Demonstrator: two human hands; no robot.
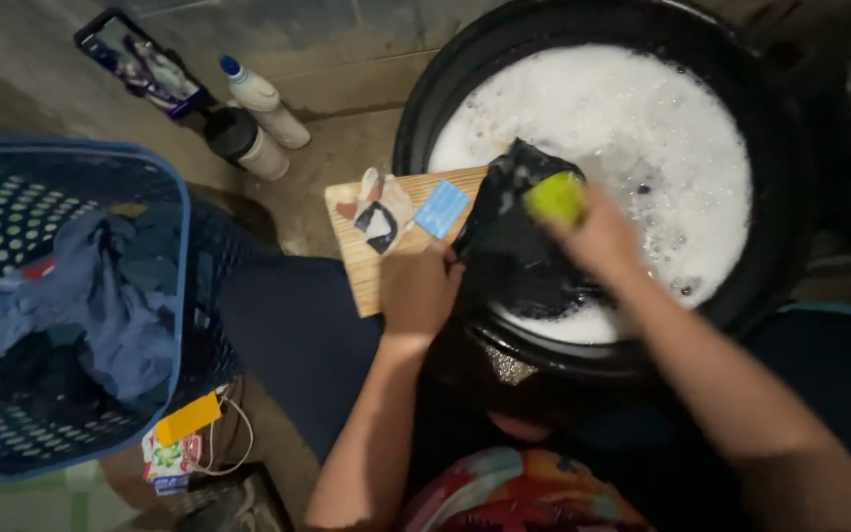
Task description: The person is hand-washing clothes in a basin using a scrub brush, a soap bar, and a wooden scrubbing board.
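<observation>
1. The wide round black plastic tub (780,197) is nearly full of white foamy water, so, as I judge it, the washing is well under way; rinsing looks not yet done.
2. The blue perforated plastic laundry basket (184,296) at the left holds crumpled blue and dark clothes (91,315), soft and dry-looking: a heap that seems left to wash.
3. The dark wet garment (519,256) lies bunched over the tub's near rim and the end of the board, glossy and limp.
4. The flat pale wooden washboard (366,261) rests with one end at the tub's edge; a blue rectangular soap bar (442,209) and a small crumpled wrapper (381,212) lie on it.
5. The left hand (421,291) is curled, pressing the garment's edge down against the board.
6. The right hand (598,236) is closed around a yellow-green rounded scrubber (556,197), held on the cloth.
7. Two plastic bottles (258,123), one white and blue-capped, one dark-topped, lie on the concrete floor beside a propped phone (140,64).
</observation>
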